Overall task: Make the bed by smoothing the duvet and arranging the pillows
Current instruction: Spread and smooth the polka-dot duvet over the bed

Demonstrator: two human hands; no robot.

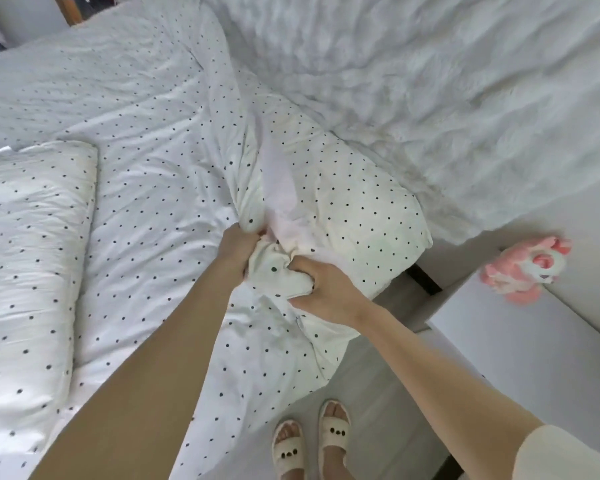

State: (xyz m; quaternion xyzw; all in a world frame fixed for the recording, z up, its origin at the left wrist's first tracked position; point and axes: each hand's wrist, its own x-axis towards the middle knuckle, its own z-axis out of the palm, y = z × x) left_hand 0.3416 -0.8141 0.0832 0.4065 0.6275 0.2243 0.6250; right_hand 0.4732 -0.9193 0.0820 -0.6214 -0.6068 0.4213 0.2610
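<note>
A white duvet with small black dots point(146, 133) covers the bed, wrinkled and bunched toward its near corner. My left hand point(238, 249) grips a gathered fold of that corner. Just to its right, my right hand point(321, 292) clutches the same bunch of dotted fabric. A dotted pillow point(354, 209) lies at the bed's edge right behind my hands, partly under the bunched cloth. Another dotted pillow point(28, 258) lies flat at the left of the bed.
A white fluffy blanket point(447, 91) spreads over the far right. A white bedside cabinet point(520, 344) stands at the right, with a pink plush toy point(523, 268) at its back edge. My feet in cream slippers point(312, 441) stand on the grey floor beside the bed.
</note>
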